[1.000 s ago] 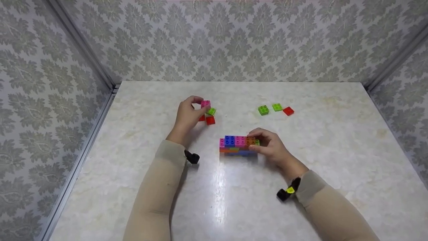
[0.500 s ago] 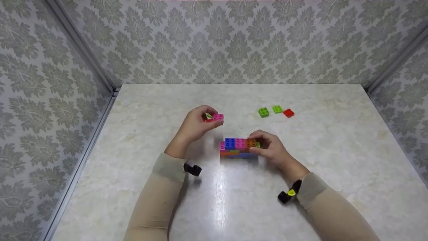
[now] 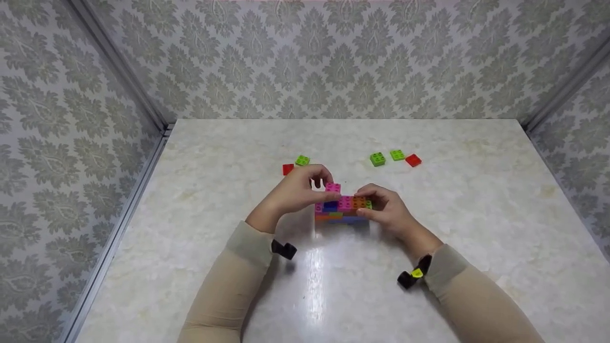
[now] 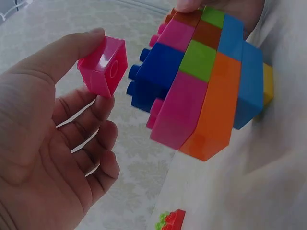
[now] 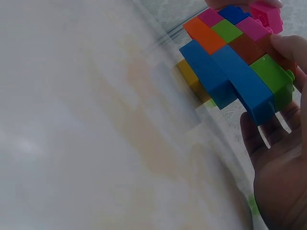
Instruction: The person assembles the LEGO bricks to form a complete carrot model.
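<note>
My left hand [image 3: 300, 190] pinches a pink building brick [image 4: 103, 67] between thumb and fingertips. Its hollow underside faces the studs of the blue brick [image 4: 158, 74], with a gap between them in the left wrist view. That blue brick is part of a built block wall [image 3: 340, 214] of pink, orange, green, brown and blue bricks in stacked layers. A yellow brick [image 5: 191, 79] shows at the wall's base. My right hand [image 3: 388, 209] grips the wall's right end, thumb on the near side and fingers behind.
Behind my left hand lie a green brick [image 3: 302, 160] and a red brick [image 3: 288, 169] on the pale marbled table [image 3: 457, 190]. At the back right are two green bricks [image 3: 377, 159] and a flat red brick [image 3: 413, 160]. Patterned panels [image 3: 312, 62] enclose the table.
My left hand has carried the pink brick from the loose bricks at the back left, rightward and nearer, to just over the wall. My right hand has kept its grip in place.
</note>
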Demonstrator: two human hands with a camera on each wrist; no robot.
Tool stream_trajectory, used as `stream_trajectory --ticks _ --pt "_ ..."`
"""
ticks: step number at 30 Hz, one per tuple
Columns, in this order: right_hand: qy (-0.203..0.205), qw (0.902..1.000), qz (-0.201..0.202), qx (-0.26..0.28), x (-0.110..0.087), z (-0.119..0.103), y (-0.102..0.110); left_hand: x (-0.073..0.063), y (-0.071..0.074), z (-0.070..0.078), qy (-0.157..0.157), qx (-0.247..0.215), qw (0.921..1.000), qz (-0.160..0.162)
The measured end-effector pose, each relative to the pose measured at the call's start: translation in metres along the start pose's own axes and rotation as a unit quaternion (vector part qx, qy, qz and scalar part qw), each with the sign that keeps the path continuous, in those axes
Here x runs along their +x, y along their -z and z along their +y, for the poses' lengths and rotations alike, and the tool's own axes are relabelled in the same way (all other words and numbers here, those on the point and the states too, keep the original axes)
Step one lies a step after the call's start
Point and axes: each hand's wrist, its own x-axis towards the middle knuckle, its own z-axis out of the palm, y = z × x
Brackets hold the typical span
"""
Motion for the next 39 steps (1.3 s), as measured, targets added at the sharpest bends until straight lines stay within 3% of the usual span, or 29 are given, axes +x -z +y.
stream_trajectory --ticks 4,10,19,32,35,39 --pt "0.009 0.9999 -0.001 0.009 0.0 0.001 -0.001 0.001 -0.007 -0.001 -0.013 0.005 0.9999 -0.007" --pt "0.011 0.9996 -0.005 0.027 0.0 0.001 -0.002 0.002 -0.012 -0.005 -0.008 0.007 0.9999 -0.013" --pt "0.004 0.9999 0.0 0.016 -0.001 -0.002 0.0 0.002 -0.017 -0.008 0.016 -0.057 0.9976 -0.037" --pt "0.01 0.9998 -0.006 0.018 0.0 -0.004 0.001 -0.002 -0.023 -0.009 0.02 -0.07 0.9972 -0.013" --pt "0.014 0.9991 0.009 0.039 0.004 -0.004 0.003 -0.002 -0.023 -0.01 0.019 -0.071 0.9972 -0.018" --pt "0.009 0.994 0.07 0.084 0.017 -0.009 0.009 -0.002 -0.023 -0.012 0.024 -0.074 0.9968 -0.019"
